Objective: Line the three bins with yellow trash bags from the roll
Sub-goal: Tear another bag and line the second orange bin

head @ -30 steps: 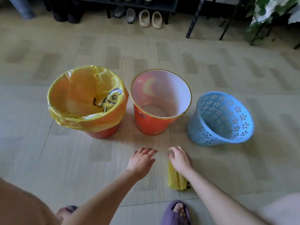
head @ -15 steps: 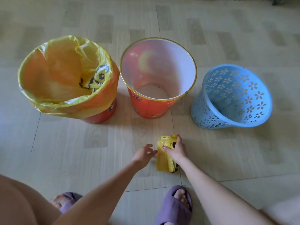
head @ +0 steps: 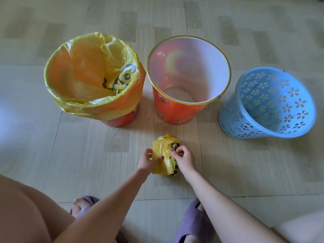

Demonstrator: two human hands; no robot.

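Observation:
Three bins stand in a row on the floor. The left orange bin [head: 122, 120] has a yellow trash bag [head: 84, 79] folded over its rim. The middle orange bin [head: 173, 111] has a gold rim and a bare white inside. At the right a blue perforated bin [head: 263, 109] stands bare. In front of the middle bin the yellow roll of bags [head: 164, 153] is held between both hands. My left hand [head: 147, 162] pinches its left edge, and my right hand [head: 184, 158] grips its right side.
The floor is pale wood-pattern tile. My feet in purple slippers [head: 194, 220] stand just behind the roll, and my left knee fills the lower left corner.
My left hand has closed onto the roll, which my right hand has lifted and turned slightly. The view has tilted down and closer to the bins.

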